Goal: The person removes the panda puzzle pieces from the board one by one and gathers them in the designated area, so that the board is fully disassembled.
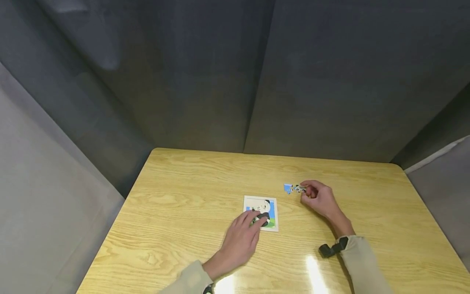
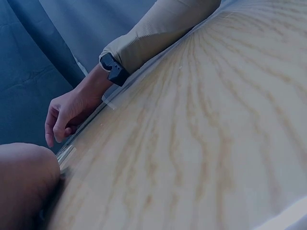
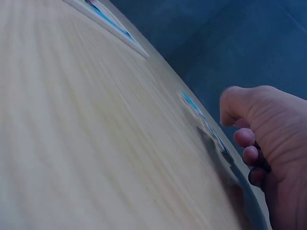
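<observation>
A panda puzzle in a white square frame [image 1: 277, 216] lies on the table. My left hand [image 1: 240, 237] rests on it with extended fingers that cover its lower left part. Up and to the right of the frame are loose puzzle pieces, a blue one [image 1: 288, 188] and a black-and-white one [image 1: 298, 188] beside it. Right at the black-and-white piece is my right hand [image 1: 320, 199], its thumb and index finger bent and apart. In the right wrist view the right hand [image 3: 283, 139] hovers over the pieces [image 3: 206, 125], and nothing shows between its fingers.
The wood-grain table [image 1: 176, 204] reaches back to a dark curtain [image 1: 205, 81]. Grey fabric panels [image 1: 44, 196] stand at both sides. A black wrist device [image 1: 332, 248] is strapped over the right sleeve's cuff. Bright reflections lie on the table near the front.
</observation>
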{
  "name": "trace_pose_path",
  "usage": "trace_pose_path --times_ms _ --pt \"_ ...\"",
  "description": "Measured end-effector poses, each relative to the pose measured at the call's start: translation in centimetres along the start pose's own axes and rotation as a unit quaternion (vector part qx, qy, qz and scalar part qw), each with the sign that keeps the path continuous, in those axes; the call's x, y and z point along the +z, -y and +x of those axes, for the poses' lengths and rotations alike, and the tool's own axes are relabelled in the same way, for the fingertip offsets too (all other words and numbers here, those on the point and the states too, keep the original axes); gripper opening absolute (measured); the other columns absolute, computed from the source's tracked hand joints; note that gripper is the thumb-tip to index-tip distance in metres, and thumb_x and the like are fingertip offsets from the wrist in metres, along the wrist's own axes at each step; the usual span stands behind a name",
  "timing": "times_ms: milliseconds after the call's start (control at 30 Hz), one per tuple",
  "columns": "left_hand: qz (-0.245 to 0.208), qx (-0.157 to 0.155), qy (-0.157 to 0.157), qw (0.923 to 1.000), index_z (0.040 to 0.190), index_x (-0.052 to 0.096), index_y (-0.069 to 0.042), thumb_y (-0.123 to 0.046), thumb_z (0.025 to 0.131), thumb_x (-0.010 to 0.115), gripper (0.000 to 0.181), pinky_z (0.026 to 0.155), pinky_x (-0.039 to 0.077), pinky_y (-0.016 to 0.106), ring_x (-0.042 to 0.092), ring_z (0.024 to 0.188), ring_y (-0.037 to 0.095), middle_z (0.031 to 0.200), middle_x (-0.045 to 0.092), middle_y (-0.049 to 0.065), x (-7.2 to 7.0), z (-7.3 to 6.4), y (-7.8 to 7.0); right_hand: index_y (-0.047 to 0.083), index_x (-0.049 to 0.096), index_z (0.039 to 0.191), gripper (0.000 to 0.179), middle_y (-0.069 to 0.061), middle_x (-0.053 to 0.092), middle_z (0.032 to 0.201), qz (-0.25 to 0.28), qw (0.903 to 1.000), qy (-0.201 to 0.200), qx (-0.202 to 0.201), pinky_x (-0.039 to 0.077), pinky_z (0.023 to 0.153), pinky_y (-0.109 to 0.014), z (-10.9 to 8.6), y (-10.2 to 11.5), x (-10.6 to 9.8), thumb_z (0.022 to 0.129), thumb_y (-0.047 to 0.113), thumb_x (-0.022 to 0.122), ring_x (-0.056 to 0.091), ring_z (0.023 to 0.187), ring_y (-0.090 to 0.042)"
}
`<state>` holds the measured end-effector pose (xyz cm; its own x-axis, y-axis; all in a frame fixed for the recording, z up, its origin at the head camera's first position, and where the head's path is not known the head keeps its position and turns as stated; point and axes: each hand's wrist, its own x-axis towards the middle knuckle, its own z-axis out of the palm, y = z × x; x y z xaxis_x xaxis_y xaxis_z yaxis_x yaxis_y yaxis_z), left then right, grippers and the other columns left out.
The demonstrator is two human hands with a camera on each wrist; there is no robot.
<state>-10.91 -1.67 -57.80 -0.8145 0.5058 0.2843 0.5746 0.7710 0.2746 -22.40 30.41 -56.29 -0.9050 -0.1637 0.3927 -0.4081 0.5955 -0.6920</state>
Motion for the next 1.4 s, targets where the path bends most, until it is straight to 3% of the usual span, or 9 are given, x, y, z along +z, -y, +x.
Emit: trace_pose_path --times_ms 233,933,1400 --pt "0.000 0.001 0.001 1.0000 0.151 0.054 -0.026 -0.027 0.113 0.033 0.044 0.120 0.038 0.043 0.042 0.146 0.024 0.155 0.049 0.002 -0.1 0.1 0.0 -0.001 0.074 0.102 0.022 -0.008 0.060 0.074 0.022 0.9993 0.027 -0.013 0.038 0.055 -0.017 -0.8 2.0 1.9 0.082 -0.010 0.074 0.049 0.062 -0.016" --pt "0.008 -0.002 0.009 0.9999 0.152 0.054 -0.026 -0.029 0.113 0.033 0.044 0.121 0.037 0.043 0.040 0.147 0.023 0.156 0.048 0.001 -0.1 0.2 0.0 0.002 0.075 0.108 0.023 -0.003 0.062 0.081 -0.011 0.9865 0.155 -0.049 0.043 0.059 -0.022 -1.0 6.5 4.5 0.085 0.006 0.078 0.052 0.068 -0.013" --pt "0.004 -0.006 0.019 0.9998 0.153 0.053 -0.027 -0.029 0.113 0.034 0.044 0.122 0.036 0.043 0.039 0.147 0.023 0.156 0.047 0.001 -0.3 0.2 -0.1 0.002 0.068 0.109 0.026 -0.002 0.057 0.078 -0.063 0.9792 0.193 -0.002 0.041 0.060 -0.024 -0.2 8.3 5.1 0.086 0.012 0.074 0.046 0.065 -0.009"
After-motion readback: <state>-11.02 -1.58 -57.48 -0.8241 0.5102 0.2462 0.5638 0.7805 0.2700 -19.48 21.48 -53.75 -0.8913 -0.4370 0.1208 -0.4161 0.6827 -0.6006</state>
